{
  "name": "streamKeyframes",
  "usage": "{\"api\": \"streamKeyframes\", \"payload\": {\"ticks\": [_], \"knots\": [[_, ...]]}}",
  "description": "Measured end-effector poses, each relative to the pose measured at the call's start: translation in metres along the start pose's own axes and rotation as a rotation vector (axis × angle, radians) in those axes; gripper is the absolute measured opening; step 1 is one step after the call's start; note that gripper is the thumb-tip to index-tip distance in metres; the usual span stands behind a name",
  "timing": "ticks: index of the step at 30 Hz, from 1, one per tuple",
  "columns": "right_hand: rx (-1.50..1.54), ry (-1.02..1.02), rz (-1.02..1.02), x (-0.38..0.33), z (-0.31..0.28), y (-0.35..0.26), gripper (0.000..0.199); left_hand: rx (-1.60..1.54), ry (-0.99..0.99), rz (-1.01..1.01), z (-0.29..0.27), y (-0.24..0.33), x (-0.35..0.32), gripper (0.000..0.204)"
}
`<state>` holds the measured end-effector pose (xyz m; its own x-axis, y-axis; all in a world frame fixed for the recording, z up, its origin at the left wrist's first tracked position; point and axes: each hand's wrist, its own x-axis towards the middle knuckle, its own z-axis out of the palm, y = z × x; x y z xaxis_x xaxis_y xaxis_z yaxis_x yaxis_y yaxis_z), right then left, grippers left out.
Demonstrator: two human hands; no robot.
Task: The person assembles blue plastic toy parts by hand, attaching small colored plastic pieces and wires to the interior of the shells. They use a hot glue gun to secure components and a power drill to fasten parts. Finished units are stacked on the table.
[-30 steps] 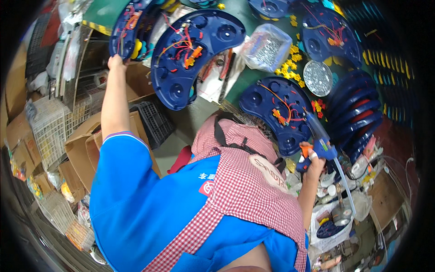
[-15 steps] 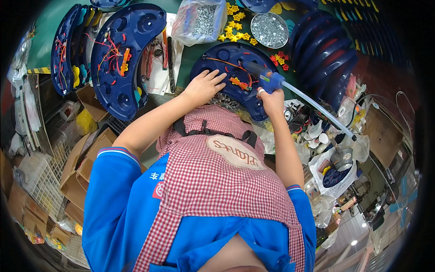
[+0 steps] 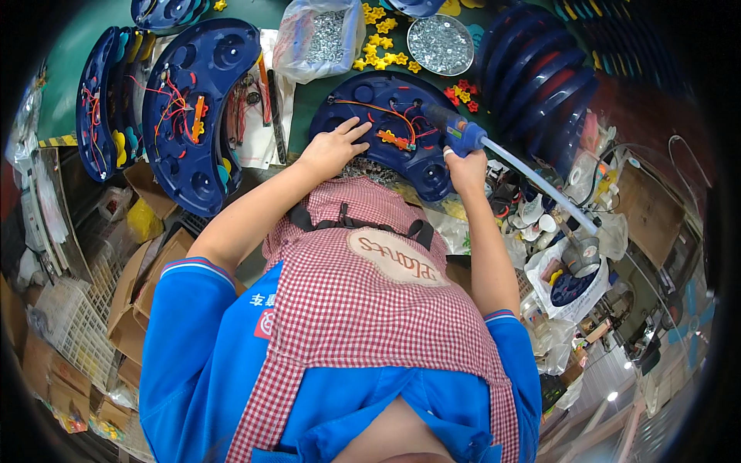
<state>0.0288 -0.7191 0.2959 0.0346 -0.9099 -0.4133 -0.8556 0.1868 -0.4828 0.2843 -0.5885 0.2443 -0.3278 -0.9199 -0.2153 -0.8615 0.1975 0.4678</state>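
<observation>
A dark blue curved plastic panel (image 3: 332,116) lies in front of me on the table. An orange strip (image 3: 394,140) and thin red and orange wires are set in it. My left hand (image 3: 334,151) rests on its near left edge with fingers stretched out, holding nothing. My right hand (image 3: 466,167) is wrapped round a blue glue gun (image 3: 465,136), and a long translucent glue stick (image 3: 540,187) sticks out of the gun's back. The gun's dark nozzle points left over the right part of the panel, near the wires; whether its tip touches anything, I cannot tell.
Left of my panel lies another wired panel (image 3: 166,150), with more stacked behind it. Beyond stand a plastic-lined tub of screws (image 3: 324,38), a round dish of metal parts (image 3: 440,45), and yellow star pieces (image 3: 378,40). Stacked blue panels (image 3: 540,77) fill the right.
The whole view has shifted slightly, so the table things sit further left and lower. Against the panel, the glue gun has moved a little right. My left hand stays on the panel's edge.
</observation>
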Motion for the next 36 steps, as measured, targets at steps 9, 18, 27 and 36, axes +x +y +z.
{"api": "streamKeyframes", "payload": {"ticks": [9,18,27,36], "knots": [[0.031,-0.045,0.098,-0.023,-0.021,0.018,0.038,-0.078,0.003,-0.004,-0.009,0.001,0.004,0.040],[-0.036,-0.032,0.034,-0.028,-0.026,0.000,0.041,-0.086,0.006,0.002,-0.012,-0.001,0.006,0.037],[-0.077,-0.049,-0.027,-0.006,-0.005,-0.019,0.044,-0.099,-0.016,-0.011,-0.014,0.003,0.008,0.042],[-0.421,0.028,-0.063,-0.031,-0.029,-0.044,0.045,-0.076,0.006,-0.005,-0.018,-0.001,0.007,0.036]]}}
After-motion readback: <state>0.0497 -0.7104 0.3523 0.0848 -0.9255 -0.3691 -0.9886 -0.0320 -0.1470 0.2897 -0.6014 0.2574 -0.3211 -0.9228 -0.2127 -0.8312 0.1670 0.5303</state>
